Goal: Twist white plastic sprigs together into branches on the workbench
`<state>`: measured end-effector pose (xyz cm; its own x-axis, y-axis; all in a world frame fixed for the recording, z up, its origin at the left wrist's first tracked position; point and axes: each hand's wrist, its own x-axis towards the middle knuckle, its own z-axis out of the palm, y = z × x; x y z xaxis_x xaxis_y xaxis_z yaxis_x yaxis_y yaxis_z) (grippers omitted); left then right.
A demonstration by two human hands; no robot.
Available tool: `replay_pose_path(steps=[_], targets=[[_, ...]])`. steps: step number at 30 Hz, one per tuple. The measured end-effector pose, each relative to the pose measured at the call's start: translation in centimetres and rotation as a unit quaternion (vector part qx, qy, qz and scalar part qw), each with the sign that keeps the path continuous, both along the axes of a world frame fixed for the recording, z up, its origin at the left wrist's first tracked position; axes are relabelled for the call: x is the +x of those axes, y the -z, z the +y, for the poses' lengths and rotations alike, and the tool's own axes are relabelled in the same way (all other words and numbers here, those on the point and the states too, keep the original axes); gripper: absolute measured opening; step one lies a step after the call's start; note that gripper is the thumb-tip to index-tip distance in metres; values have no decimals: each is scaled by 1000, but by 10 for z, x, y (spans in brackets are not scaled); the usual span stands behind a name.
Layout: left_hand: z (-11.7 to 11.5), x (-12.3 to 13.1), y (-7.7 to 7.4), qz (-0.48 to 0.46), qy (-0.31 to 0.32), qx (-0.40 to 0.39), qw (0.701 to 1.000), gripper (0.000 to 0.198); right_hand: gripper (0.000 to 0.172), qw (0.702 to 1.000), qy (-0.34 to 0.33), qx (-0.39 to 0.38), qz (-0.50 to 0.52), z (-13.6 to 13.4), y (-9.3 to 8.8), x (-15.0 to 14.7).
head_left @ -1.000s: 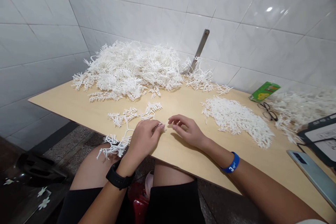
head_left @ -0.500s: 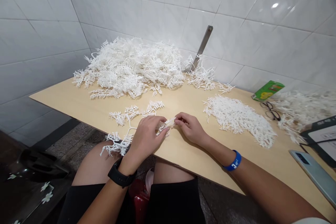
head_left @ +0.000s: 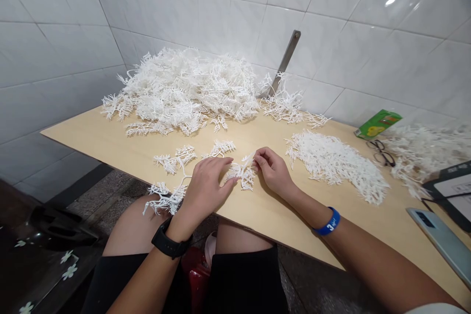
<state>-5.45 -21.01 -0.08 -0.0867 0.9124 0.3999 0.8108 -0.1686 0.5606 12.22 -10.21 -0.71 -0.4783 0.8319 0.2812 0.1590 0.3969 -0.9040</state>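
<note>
Right hand (head_left: 272, 170) pinches white sprig (head_left: 246, 173); tan tabletop (head_left: 263, 133), tiled walls (head_left: 221, 22).

Wearing a black, broad-strapped watch (head_left: 171, 241) at the left wrist and a blue wristband (head_left: 328, 222) bearing a white "3" and smaller script at the right; dressed in black shorts (head_left: 246, 282), with a pale sleeve (head_left: 436, 308) just showing.

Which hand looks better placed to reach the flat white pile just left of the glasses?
Probably the right hand: it is nearer the flat white pile, although its fingertips appear to pinch a white sprig. The left hand is farther away, on the sprig's other side.
</note>
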Motion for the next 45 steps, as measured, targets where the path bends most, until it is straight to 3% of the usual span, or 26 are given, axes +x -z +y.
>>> replay_pose_path(steps=[9, 27, 31, 37, 42, 45], targets=[[-2, 1, -7, -28, 20, -5, 999, 31, 19, 999, 37, 15, -24, 2, 1, 1], [0, -3, -4, -49, 12, -19, 999, 19, 18, 997, -63, 21, -35, -6, -4, -1], [-1, -4, -7, -66, 21, -24, 997, 20, 22, 988, -94, 75, -94, -6, -7, -1], [-1, -4, -7, -62, 41, -24, 997, 20, 33, 976, -146, 122, -102, -10, -8, -2], [-5, -3, -10, -39, 59, -17, 997, 24, 15, 972, -138, 170, -84, -7, -4, -2], [-7, -1, -12, -29, 61, -18, 998, 36, 14, 972, -118, 185, -85, -6, -3, -2]])
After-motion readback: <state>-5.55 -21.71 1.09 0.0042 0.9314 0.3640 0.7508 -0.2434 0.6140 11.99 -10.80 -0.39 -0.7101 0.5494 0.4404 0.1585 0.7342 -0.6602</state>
